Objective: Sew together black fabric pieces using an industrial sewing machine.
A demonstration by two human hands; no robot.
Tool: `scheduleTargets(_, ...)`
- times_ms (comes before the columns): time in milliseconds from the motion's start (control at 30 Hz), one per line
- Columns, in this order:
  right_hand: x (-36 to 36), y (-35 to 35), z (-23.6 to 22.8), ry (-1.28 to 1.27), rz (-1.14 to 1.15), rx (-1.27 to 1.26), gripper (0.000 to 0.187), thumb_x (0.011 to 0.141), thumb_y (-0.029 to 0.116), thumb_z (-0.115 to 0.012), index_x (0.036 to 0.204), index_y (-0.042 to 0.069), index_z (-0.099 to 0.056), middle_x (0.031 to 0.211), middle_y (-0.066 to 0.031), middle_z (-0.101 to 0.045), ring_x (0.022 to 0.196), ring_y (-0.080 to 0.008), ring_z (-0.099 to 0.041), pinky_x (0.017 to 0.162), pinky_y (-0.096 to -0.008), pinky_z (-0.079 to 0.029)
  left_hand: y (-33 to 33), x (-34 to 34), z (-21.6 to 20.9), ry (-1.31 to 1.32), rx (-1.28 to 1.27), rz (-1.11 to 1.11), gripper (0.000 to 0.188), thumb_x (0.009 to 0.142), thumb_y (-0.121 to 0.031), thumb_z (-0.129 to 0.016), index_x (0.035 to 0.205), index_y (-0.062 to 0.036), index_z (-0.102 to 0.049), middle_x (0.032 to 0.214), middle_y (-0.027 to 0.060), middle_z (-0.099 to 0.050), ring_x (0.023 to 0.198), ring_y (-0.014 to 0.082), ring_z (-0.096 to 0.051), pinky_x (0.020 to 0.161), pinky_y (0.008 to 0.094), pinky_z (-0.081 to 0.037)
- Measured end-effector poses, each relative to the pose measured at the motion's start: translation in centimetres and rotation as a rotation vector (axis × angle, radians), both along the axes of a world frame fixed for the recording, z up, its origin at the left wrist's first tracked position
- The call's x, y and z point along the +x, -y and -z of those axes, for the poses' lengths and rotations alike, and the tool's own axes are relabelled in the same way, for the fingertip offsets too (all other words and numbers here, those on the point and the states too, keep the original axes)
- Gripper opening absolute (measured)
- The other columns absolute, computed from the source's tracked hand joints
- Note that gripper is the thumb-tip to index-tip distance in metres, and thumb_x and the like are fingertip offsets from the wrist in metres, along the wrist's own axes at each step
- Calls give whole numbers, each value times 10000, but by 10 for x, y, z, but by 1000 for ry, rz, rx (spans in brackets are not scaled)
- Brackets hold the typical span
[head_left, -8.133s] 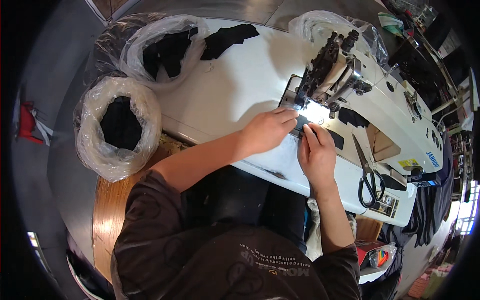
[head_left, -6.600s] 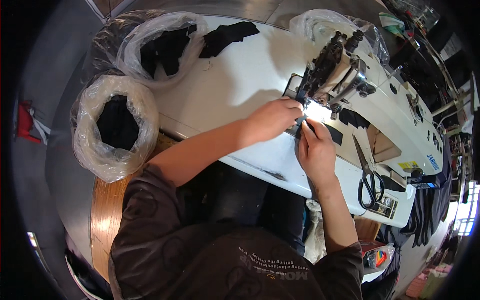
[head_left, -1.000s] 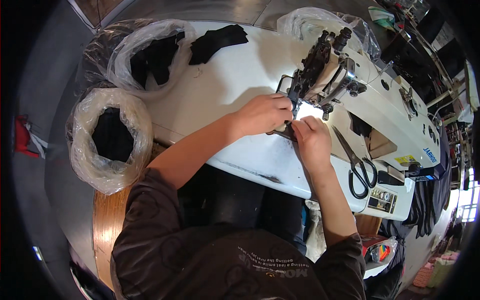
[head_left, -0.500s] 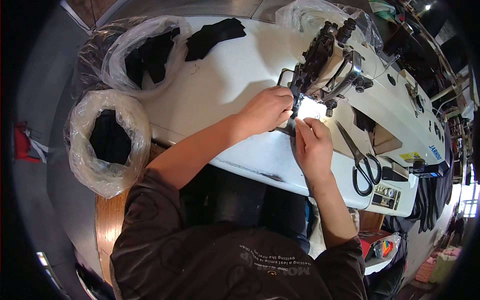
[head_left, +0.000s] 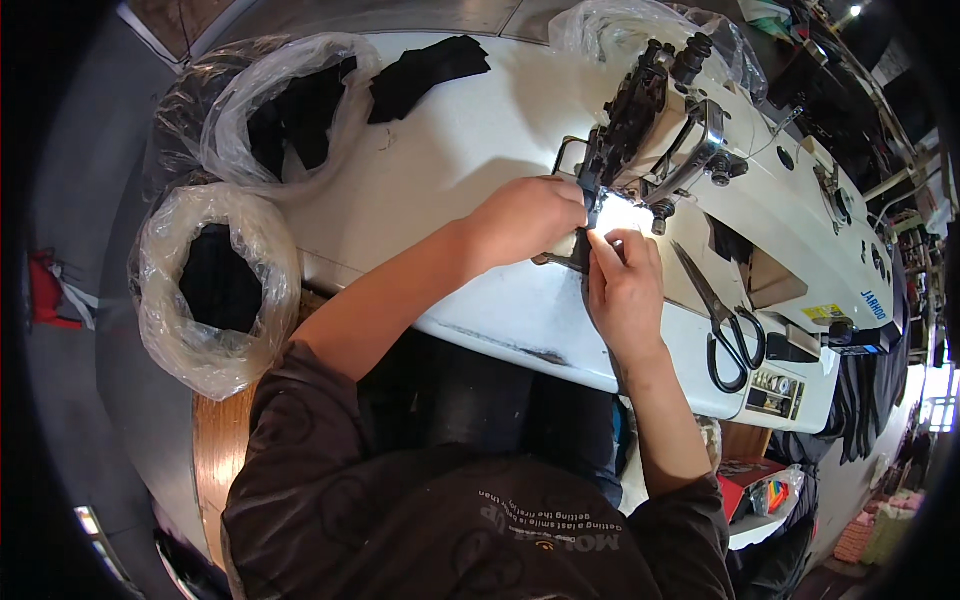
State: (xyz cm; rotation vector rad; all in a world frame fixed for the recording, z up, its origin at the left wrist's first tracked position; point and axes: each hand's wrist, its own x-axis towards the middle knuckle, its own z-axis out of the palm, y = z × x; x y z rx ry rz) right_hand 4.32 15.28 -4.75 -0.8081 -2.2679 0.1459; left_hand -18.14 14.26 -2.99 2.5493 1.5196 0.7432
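Observation:
A white sewing machine (head_left: 745, 165) stands on the table, its lamp lighting the spot under the needle area. My left hand (head_left: 535, 215) is closed at the left of this spot, fingertips pressed on a small piece of black fabric (head_left: 591, 203). From the near side, my right hand (head_left: 628, 280) pinches at the fabric's near edge, thumb and forefinger together. The two hands' fingertips are close to each other, and they hide most of the piece. Black-handled scissors (head_left: 722, 325) lie slightly opened, right of my right hand.
Two clear plastic bags with rolled rims, a nearer one (head_left: 160, 290) and a farther one (head_left: 345, 130), hold black fabric at the left. A black fabric piece (head_left: 430, 75) lies at the table's far side. A bobbin tray (head_left: 775, 392) is set in the right corner.
My left hand has flattened a little and shifted slightly at the needle area. The fingers of my right hand have moved slightly up toward the lit spot.

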Motion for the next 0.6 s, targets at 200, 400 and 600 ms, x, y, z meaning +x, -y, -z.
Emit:
scheduleTargets(200,0,1,-2,11,8,-8,284,907,-25,-746,1185,20,-783,1084,-128,-638,951,-321,-628,841,-434,-537,4,4,-15,-173,-15,-31,243,759,-64,-768,998,-43,-728,1075,64,-706,1020,279,-708,871,397,-612)
scheduleTargets(400,1,-2,1,-17,1,-35,291,901,-31,-742,1184,18,-791,1085,-123,-633,945,-310,-621,835,-428,-533,2,-4,-1,-240,117,104,311,739,-65,-790,1044,-44,-732,1131,54,-690,1135,264,-674,913,372,-606)
scheduleTargets(600,3,-3,1,-18,-5,-58,291,907,-37,-732,1187,10,-792,1089,-124,-631,958,-306,-618,837,-417,-528,3,-9,2,-145,126,139,396,680,-54,-825,1068,-50,-745,1128,49,-688,1113,265,-672,928,384,-606)
